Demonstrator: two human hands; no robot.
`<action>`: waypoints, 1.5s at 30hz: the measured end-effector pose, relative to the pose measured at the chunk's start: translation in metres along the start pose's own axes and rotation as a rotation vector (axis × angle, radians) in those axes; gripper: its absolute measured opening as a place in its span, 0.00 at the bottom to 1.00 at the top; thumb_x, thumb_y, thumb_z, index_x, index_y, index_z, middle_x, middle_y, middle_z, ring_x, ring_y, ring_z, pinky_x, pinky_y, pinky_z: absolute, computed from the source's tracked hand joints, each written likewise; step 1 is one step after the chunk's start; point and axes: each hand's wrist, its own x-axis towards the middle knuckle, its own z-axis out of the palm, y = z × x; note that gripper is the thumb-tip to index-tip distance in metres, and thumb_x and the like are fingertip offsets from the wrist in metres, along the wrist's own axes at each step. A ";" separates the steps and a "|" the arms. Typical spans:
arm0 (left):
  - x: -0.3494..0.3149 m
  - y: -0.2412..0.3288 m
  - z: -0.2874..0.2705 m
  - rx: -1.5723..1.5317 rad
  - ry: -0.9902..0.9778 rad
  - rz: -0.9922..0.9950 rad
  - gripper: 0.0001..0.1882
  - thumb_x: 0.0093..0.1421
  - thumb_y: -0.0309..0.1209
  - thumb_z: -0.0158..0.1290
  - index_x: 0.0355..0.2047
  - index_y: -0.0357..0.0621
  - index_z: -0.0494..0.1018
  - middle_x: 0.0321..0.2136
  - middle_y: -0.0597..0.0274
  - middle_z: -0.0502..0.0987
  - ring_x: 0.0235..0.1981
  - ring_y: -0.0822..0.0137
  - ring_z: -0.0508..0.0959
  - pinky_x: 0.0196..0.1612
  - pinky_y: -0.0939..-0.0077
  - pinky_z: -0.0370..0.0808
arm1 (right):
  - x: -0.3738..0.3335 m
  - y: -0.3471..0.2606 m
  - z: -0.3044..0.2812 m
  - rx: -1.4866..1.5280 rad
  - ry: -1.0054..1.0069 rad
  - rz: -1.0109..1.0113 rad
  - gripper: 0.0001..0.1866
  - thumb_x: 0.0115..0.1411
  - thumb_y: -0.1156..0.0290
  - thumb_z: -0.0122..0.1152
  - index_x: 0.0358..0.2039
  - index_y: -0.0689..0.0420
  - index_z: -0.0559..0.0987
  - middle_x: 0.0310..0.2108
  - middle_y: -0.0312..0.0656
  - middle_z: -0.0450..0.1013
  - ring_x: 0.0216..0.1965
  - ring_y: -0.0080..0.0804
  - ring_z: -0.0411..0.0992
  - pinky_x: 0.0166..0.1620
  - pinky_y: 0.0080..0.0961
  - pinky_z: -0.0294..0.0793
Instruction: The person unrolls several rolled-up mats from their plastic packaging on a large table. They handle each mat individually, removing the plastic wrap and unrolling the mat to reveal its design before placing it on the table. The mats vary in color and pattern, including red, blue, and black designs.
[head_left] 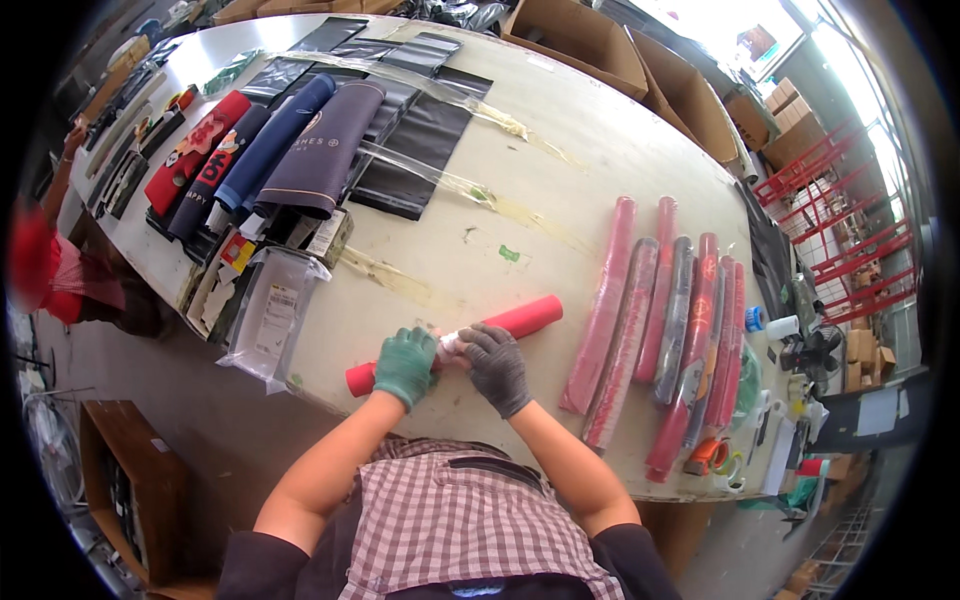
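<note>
A red rolled mat [530,317] lies slantwise on the table in front of me. My left hand [405,367], in a green glove, is closed around its left part. Around the roll's middle is a small white piece [449,347], perhaps a band or label; its kind is not clear. My right hand [492,366], in a dark grey glove, has its fingers bent together at that white piece. Its fingertips partly cover the piece. To the right lie several long rolls in clear plastic, among them a red wrapped roll [602,300].
Rolled mats such as a dark blue roll [275,145] lie at the left over black plastic bags [410,165]. A plastic-lined box [270,310] stands at the left edge. Tape rolls [707,456] sit right; cardboard boxes [580,45] stand behind. A person in red [60,265] is at far left.
</note>
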 end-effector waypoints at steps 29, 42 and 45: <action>-0.002 0.033 -0.066 -0.194 -0.712 0.070 0.55 0.46 0.51 0.62 0.65 0.36 0.45 0.53 0.35 0.65 0.54 0.46 0.68 0.56 0.63 0.66 | -0.044 -0.001 -0.020 0.353 0.052 0.599 0.07 0.59 0.73 0.57 0.33 0.58 0.68 0.25 0.48 0.71 0.27 0.48 0.71 0.32 0.35 0.72; -0.051 0.038 0.012 -0.023 -0.071 0.090 0.40 0.46 0.42 0.57 0.59 0.40 0.59 0.44 0.53 0.69 0.41 0.55 0.71 0.42 0.59 0.70 | -0.057 -0.014 -0.012 0.083 -0.104 0.416 0.10 0.58 0.68 0.55 0.36 0.61 0.71 0.34 0.53 0.70 0.35 0.51 0.71 0.38 0.41 0.72; -0.054 0.041 0.014 0.041 -0.066 0.091 0.41 0.47 0.43 0.56 0.60 0.41 0.58 0.45 0.55 0.68 0.41 0.56 0.70 0.40 0.60 0.70 | -0.056 -0.013 -0.015 -0.019 -0.164 0.382 0.09 0.59 0.68 0.54 0.36 0.60 0.70 0.32 0.52 0.70 0.33 0.51 0.71 0.37 0.42 0.72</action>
